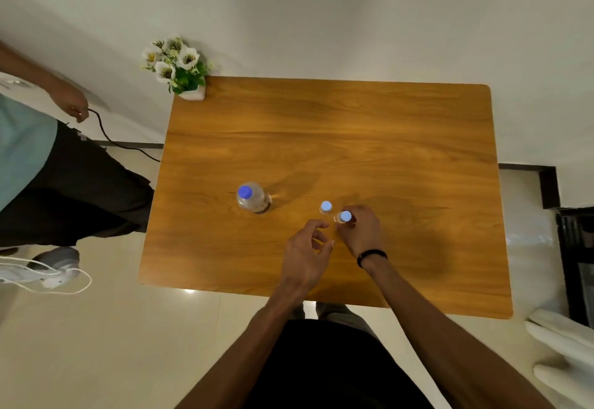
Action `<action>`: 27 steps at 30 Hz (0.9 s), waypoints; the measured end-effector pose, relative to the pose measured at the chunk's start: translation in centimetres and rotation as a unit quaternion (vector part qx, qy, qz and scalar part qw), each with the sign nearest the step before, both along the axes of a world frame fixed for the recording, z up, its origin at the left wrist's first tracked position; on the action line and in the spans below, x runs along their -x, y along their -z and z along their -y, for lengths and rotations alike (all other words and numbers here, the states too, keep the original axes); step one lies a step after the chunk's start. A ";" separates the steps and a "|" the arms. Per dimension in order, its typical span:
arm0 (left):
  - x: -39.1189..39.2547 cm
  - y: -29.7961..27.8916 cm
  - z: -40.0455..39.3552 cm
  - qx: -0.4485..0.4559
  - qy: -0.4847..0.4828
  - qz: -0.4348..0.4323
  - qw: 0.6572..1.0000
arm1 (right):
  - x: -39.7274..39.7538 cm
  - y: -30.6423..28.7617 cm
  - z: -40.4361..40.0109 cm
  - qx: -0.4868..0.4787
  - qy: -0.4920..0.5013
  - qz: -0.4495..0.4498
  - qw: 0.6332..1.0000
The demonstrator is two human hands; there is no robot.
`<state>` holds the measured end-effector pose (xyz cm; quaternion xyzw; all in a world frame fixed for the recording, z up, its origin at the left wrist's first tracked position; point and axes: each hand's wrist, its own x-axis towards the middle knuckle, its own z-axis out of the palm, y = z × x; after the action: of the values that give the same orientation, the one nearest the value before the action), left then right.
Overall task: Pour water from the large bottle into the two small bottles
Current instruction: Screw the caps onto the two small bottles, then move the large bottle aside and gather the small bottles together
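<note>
so counting it all up: one large bottle [254, 198] with a blue cap, two small bottles, one [326, 207] right next to the other [344, 217], both capped. one wooden table [321, 138], one pot of white flowers [176, 66] on its corner, and two hands, left [305, 254] and right [361, 230]

Bare forearms, black wristband [372, 256] on the right wrist, black top [337, 367].
</note>
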<state>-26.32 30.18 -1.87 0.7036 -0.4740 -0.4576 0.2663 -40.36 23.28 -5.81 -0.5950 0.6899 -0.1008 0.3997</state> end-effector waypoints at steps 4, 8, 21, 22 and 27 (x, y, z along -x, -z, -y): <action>0.5 0.3 0.0 -0.016 -0.021 -0.002 1.000 | 0.0 1.0 0.8 -0.008 0.001 -0.011 1.000; 1.0 0.6 0.3 -0.019 -0.034 0.005 0.999 | 0.1 1.3 1.3 -0.004 -0.006 -0.011 1.000; 1.2 1.4 0.1 -0.042 -0.071 0.004 0.997 | 0.6 2.3 1.1 -0.030 -0.018 -0.021 0.999; 1.0 1.5 0.0 -0.046 -0.083 0.001 0.996 | 0.9 2.2 0.6 -0.035 -0.008 -0.018 0.999; -1.3 1.9 -0.9 -0.054 -0.163 0.016 0.985 | 2.0 0.8 -3.0 -0.082 0.119 -0.031 0.989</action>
<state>-24.98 31.11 -3.81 0.7920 -0.3322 -0.4216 0.2909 -42.40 26.23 -6.60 -0.4765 0.7739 -0.0720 0.4108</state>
